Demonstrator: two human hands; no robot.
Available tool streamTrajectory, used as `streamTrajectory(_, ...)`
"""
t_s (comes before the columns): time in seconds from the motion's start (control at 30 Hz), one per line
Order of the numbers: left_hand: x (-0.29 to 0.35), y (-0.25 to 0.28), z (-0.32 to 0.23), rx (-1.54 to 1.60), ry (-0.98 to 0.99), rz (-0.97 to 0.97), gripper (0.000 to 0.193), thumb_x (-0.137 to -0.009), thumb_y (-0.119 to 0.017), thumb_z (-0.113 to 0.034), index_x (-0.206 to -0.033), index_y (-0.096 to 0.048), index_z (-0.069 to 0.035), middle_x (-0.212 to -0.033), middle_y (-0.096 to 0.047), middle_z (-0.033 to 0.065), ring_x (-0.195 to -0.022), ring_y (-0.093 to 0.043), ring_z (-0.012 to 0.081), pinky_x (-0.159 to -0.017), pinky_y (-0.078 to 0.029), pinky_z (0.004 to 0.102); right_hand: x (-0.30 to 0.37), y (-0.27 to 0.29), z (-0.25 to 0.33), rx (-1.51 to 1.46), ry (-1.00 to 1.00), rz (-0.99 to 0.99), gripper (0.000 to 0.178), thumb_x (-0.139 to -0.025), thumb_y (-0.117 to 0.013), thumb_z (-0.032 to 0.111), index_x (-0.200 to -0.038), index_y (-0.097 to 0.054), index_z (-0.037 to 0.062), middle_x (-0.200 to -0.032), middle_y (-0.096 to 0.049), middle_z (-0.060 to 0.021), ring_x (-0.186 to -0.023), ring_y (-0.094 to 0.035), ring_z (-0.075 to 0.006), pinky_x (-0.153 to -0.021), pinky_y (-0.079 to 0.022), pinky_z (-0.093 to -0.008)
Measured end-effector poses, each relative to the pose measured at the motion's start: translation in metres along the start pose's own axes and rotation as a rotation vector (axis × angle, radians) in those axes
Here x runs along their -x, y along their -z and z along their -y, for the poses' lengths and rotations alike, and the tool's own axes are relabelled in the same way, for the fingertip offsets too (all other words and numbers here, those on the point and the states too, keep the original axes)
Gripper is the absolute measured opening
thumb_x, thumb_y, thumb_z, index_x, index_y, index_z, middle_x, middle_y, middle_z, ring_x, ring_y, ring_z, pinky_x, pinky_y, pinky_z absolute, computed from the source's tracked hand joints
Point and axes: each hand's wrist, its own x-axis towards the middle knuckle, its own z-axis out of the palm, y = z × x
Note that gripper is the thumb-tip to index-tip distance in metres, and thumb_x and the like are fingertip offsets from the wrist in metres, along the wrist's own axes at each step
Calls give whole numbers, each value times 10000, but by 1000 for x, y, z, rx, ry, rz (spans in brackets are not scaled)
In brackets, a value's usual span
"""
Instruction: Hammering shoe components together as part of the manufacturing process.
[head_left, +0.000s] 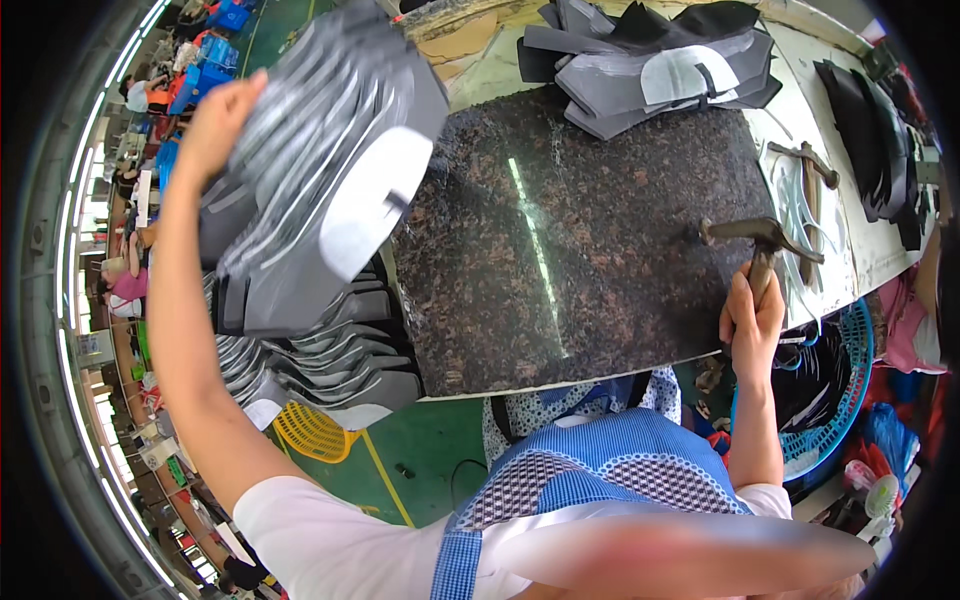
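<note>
My right hand [752, 325] is closed round the handle of a hammer [765, 235], its metal head above the right edge of a dark speckled stone slab [570, 250]. My left hand [218, 125] is raised at the far left, fingers curled at the edge of a fanned bundle of grey cut pieces [300, 280]. The bundle is smeared by motion, and the fingertips are partly hidden. A white rounded patch with a black tab shows on its front piece. Below it lie overlapping rows of similar grey pieces [350, 345].
Another pile of grey pieces [610, 85] lies at the slab's far edge. A second hammer [808, 180] and pale strips rest to the right, by black pieces [872, 140]. A blue basket [862, 350] stands at the right, a yellow basket [310, 438] below left. People sit in the background.
</note>
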Motion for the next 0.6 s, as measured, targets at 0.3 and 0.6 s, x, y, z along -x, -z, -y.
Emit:
streamTrajectory(0.3,21,-89,-77,-21,-156,-281,510,-851,-752,-246,-1305,-573,-100,-1145,-686,146,-1094,-663,267,-922,-517,377,-4,-3,7,39,10,81,120,-1005,-559,141,-985,-511,33,-684,-469,20,-468,-456,-58,-432,-362,-210)
streamTrajectory(0.6,-81,-262,-224,1075,72,3,873,-652,-930,-266,-1327,-435,-17,-1257,-580,114,-1169,-564,242,-1015,-452,368,1,1,0,-73,23,95,141,-1005,-569,151,-997,-496,31,-725,-482,3,-464,-471,-63,-419,-377,-207)
